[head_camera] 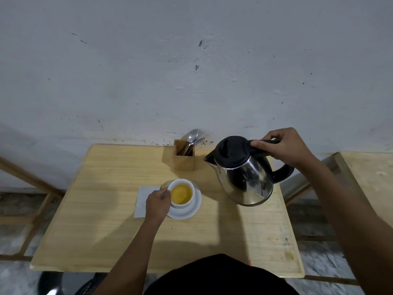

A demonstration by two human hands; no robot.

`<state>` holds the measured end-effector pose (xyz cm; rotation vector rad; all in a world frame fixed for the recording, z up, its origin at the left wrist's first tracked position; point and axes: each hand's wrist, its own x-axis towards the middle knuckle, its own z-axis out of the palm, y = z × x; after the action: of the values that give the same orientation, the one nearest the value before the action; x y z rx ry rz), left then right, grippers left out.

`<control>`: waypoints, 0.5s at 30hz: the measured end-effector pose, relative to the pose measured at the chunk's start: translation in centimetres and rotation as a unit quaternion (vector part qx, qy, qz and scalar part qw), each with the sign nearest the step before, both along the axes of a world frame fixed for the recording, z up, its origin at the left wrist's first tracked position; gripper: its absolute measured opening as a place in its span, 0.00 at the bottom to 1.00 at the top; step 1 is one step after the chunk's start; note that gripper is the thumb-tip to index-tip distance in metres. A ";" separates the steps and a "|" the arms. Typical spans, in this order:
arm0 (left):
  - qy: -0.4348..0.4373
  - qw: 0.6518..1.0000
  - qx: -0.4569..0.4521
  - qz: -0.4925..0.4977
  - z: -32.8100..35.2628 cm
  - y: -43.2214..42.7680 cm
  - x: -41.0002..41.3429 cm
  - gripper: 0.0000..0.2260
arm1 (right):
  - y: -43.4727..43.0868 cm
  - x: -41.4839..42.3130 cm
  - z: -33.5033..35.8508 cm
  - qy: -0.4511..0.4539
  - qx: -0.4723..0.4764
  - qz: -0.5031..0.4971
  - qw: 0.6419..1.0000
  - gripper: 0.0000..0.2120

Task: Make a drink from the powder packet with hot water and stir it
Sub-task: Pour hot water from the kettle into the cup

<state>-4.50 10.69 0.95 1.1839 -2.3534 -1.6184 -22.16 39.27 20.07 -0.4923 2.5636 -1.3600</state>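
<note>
A white cup [187, 184] holding yellow-orange liquid stands on a white saucer [191, 211] near the middle of the wooden table [106, 209]. My left hand [158, 204] grips the cup at its left side, where the handle is hidden under my fingers. My right hand [284, 146] is closed on the black handle of a steel kettle [244, 175], which hangs in the air to the right of the cup, spout pointing left and its lid shut. No water is flowing. A white packet or napkin [142, 199] lies flat under my left hand.
A wooden holder [184, 159] with several spoons [192, 135] stands at the table's back edge against the white wall. A second wooden table [370, 177] is at the right. My dark-clothed torso [221, 275] is at the near table edge.
</note>
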 end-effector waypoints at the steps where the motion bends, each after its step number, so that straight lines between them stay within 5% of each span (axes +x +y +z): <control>1: 0.001 1.000 -0.005 0.012 0.1 0.3 -0.1 0.16 | 0.7 -0.2 -0.2 0.007 -0.023 -0.009 1.000 0.16; 7: 0.008 0.998 -0.035 0.054 0.4 1.6 -0.4 0.13 | 3.8 -2.1 -1.7 0.019 -0.122 -0.073 0.990 0.24; 15: -0.001 0.990 -0.073 0.122 0.3 3.3 -1.1 0.14 | 5.3 -4.5 -4.2 0.050 -0.134 -0.075 0.987 0.12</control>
<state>-5.57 14.03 1.23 1.3786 -2.1826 -1.3447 -26.70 44.59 15.83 -0.4276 2.5534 -1.7893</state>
